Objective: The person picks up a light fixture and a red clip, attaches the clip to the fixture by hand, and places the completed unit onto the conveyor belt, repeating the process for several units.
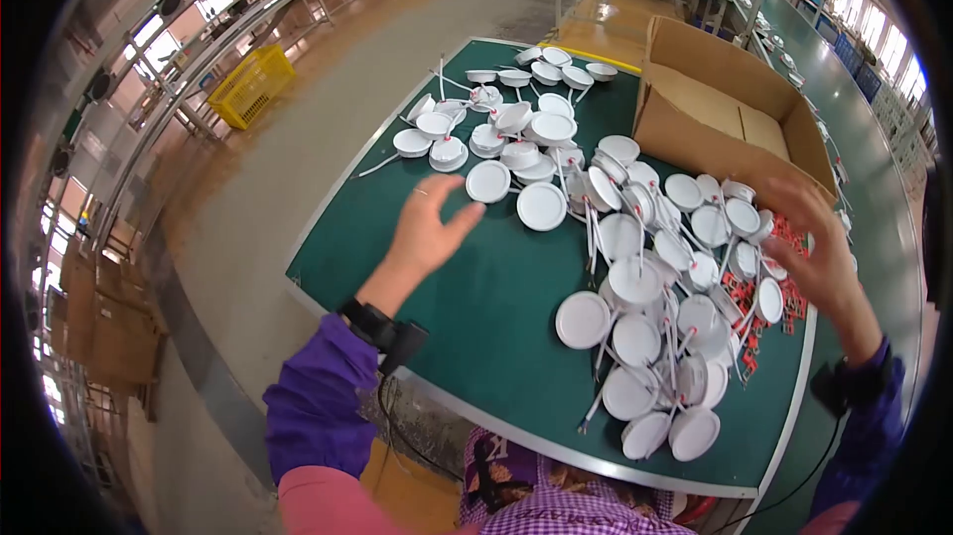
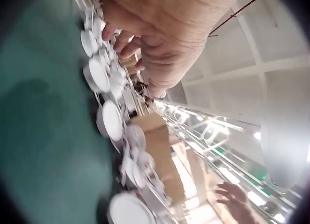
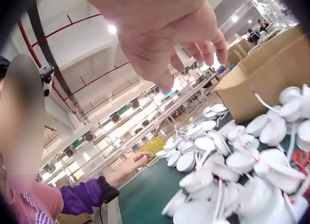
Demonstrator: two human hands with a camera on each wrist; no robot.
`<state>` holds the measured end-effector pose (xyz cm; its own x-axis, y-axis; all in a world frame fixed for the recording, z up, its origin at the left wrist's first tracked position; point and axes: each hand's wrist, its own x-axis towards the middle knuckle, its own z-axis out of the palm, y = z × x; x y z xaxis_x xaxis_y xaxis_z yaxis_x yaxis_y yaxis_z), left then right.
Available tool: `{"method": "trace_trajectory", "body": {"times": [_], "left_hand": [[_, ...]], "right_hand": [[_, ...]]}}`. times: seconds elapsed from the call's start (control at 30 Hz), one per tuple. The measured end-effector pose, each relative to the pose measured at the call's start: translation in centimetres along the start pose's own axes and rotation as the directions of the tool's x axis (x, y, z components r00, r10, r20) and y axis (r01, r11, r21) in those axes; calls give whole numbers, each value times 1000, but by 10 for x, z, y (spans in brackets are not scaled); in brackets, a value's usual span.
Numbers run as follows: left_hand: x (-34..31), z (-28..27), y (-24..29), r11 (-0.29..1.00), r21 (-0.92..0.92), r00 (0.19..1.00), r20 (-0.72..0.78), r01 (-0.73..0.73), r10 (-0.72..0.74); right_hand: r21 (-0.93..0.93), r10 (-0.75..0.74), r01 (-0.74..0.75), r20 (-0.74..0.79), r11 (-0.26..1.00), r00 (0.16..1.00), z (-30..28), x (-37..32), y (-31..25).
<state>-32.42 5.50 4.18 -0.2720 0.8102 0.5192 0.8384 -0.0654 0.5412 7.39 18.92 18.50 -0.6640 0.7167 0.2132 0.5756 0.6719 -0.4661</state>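
Observation:
Many round white lamps (image 1: 542, 206), each a flat disc with short cable, lie heaped on a green-topped table (image 1: 427, 327). My left hand (image 1: 425, 232) hovers at the left side of the heap, its fingers loosely spread near a lamp and holding nothing. On the other side, my right hand (image 1: 816, 249) is raised over the heap's right part, fingers apart, with nothing in them. Small red connectors (image 1: 791, 309) lie partly under the lamps below the right hand. In the right wrist view the right hand (image 3: 160, 35) is above the lamps (image 3: 242, 161).
An open cardboard box (image 1: 685, 138) stands at the table's far right corner. Beyond the right edge runs a long green conveyor (image 1: 874, 158) with items along it. On the floor at left is a yellow crate (image 1: 250, 86), with flattened cardboard (image 1: 109, 322) nearer.

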Motion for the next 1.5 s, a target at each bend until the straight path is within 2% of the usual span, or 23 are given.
{"method": "trace_trajectory", "body": {"times": [0.03, 0.1, 0.27, 0.43, 0.57, 0.67, 0.73, 0.8, 0.87, 0.93, 1.0, 1.13, 1.2, 1.23, 1.27, 1.3, 1.33, 1.37, 1.4, 1.47, 1.5], "left_hand": [[12, -5, -24, 999, 53, 999, -54, 8, -5], [37, -14, -63, 993, 82, 995, -59, 84, -79], [80, -11, -132, 964, 80, 967, -27, 254, -253], [116, -12, -158, 893, 57, 889, 89, 446, -450], [152, -13, -172, 860, 109, 842, 176, 498, -510], [173, -8, -177, 840, 164, 809, 229, 516, -542], [183, 0, -186, 829, 150, 790, 252, 539, -560], [190, 10, -196, 835, 142, 775, 315, 532, -548], [201, 21, -206, 832, 166, 770, 317, 530, -554], [213, 33, -210, 900, 62, 851, 300, 432, -430], [227, 49, -217, 903, 35, 866, 270, 427, -420], [245, 77, -226, 928, -25, 888, 301, 371, -347], [252, 88, -226, 940, -84, 883, 380, 331, -277], [253, 95, -224, 924, -185, 882, 407, 334, -237], [254, 101, -221, 924, -187, 881, 411, 333, -234], [251, 107, -218, 924, -238, 874, 456, 300, -167], [245, 108, -210, 917, -291, 863, 496, 273, -99], [238, 107, -201, 923, -239, 864, 478, 301, -158], [230, 102, -191, 894, -280, 847, 501, 350, -175], [208, 101, -178, 953, -205, 871, 481, 223, -100], [193, 100, -170, 948, -235, 883, 461, 214, -85]], "right_hand": [[115, 31, -36, 44, 993, 999, 2, 31, -13], [22, -108, 107, 49, 994, 993, 14, 90, -18], [-31, -113, 119, 150, 992, 982, 72, 223, -13], [-88, 24, -4, 235, 996, 972, 126, 310, -19], [-185, -45, 77, 174, 980, 984, 163, 368, -7], [-306, 19, 26, 143, 952, 990, 186, 403, -7], [-289, 27, 14, 139, 957, 990, 206, 427, 9], [-325, 55, -13, 120, 945, 991, 222, 444, 20], [-341, 74, -19, 151, 940, 986, 233, 455, 28], [-364, 98, -27, 178, 931, 979, 244, 463, 40], [-356, 68, 7, 198, 935, 978, 255, 473, 48], [-343, 94, -5, 245, 939, 965, 275, 484, 65], [-31, 33, -24, 338, 999, 940, 281, 489, 68], [29, -18, 9, 338, 1000, 941, 286, 485, 68], [88, -70, 43, 324, 995, 944, 291, 481, 66], [119, -86, 48, 337, 992, 938, 284, 471, 52], [116, -81, 44, 343, 992, 936, 281, 463, 46], [52, -113, 101, 416, 994, 902, 276, 456, 40], [-9, -136, 161, 488, 987, 862, 271, 447, 34], [7, -100, 113, 516, 994, 851, 265, 417, 27], [-64, -55, 107, 544, 992, 837, 257, 401, 19]]}}
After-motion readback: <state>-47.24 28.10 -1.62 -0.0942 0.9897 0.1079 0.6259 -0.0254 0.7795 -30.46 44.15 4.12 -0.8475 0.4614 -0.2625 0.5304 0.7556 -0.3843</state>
